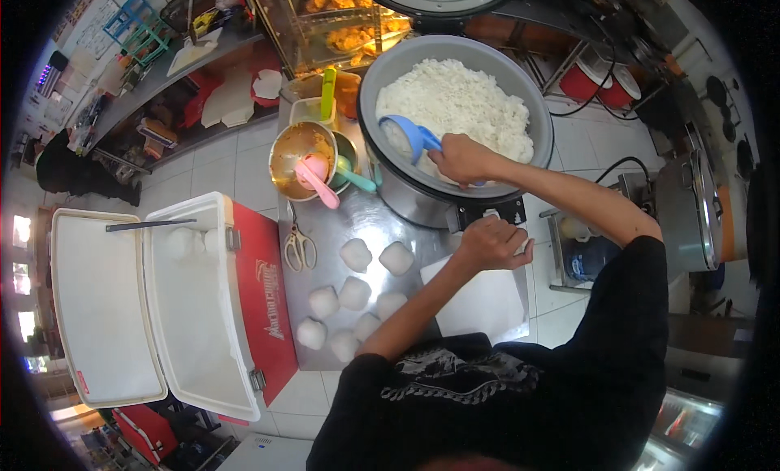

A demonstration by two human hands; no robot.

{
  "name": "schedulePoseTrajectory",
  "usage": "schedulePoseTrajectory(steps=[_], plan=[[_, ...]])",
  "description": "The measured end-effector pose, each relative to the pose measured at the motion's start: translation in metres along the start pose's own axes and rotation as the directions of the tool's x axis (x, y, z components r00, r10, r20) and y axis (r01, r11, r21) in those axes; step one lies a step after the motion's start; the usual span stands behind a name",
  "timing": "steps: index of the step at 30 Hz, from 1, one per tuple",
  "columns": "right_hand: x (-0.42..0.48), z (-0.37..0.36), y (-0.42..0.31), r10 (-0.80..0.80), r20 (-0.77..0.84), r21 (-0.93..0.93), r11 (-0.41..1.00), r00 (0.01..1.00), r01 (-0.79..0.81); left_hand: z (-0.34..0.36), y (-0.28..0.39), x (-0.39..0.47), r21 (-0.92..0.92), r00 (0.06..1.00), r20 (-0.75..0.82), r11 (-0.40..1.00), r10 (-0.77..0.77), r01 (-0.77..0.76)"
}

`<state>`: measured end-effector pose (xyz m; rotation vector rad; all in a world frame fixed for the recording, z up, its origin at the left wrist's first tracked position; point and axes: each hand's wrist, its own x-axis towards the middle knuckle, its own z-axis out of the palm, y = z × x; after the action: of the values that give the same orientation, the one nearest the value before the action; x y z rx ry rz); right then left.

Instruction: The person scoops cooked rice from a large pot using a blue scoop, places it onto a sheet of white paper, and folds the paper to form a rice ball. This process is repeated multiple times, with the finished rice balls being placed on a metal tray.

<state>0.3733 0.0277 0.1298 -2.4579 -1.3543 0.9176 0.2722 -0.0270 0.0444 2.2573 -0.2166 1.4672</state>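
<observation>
My right hand grips the handle of a blue plastic scoop. The scoop's bowl holds rice and rests by the left inner side of a large rice cooker pot. Cooked white rice fills much of that pot. Just below the cooker's front, my left hand is curled above a stack of white paper sheets. A bit of white shows at its fingers, but what it is cannot be made out. Several white rounded parcels lie on the steel table, left of my left forearm.
A steel bowl with orange-brown food and a pink scoop stands left of the cooker, near a teal-handled scoop. Scissors lie below. An open red cooler box holds white parcels. Fried food fills a lit cabinet behind.
</observation>
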Motion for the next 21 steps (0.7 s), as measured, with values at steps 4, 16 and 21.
schedulePoseTrajectory(steps=[4,16,21], plan=[[0.012,-0.007,0.010,-0.011,0.049,0.081,0.997,0.999,0.007,0.005,0.000,0.000,0.010,1.000,0.004,1.000,-0.027,0.027],[0.055,-0.026,0.054,0.076,-0.001,0.478,0.876,0.997,-0.066,-0.002,0.000,0.005,0.053,0.995,0.082,0.997,-0.058,0.054],[0.059,0.006,0.029,-0.018,-0.275,-0.069,0.998,0.961,-0.001,0.002,0.003,0.006,0.032,0.996,0.065,0.997,-0.068,0.066]])
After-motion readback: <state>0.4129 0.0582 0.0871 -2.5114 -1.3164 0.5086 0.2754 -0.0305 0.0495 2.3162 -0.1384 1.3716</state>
